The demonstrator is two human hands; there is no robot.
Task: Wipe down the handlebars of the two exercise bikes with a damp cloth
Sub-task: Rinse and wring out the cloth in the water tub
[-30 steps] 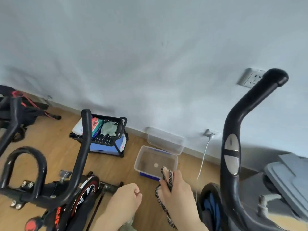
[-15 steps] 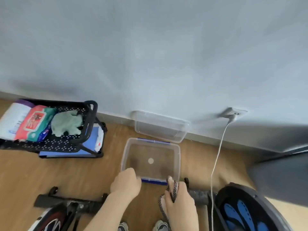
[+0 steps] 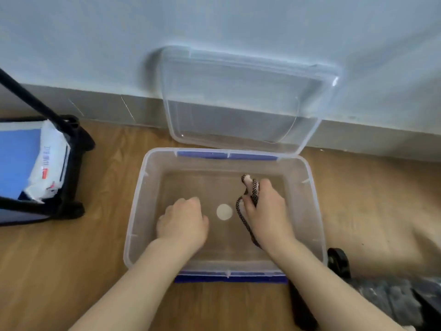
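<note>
A clear plastic storage tub (image 3: pixel 137 211) with blue clips sits on the wooden floor (image 3: pixel 71 263), and its clear lid (image 3: pixel 238 96) leans on the pale wall behind it. Both hands are inside the tub. The right hand (image 3: pixel 267 216), on the right side, has its fingers clamped on a pale cloth with black-and-white checked edging (image 3: pixel 254 187), which sticks out on the hand's far side. The left hand (image 3: pixel 182 223) is left of a white round spot (image 3: pixel 224 211) on the tub's bottom, fingers curled under together, nothing seen in them. A black wheeled cart (image 3: pixel 74 163) stands to the left.
</note>
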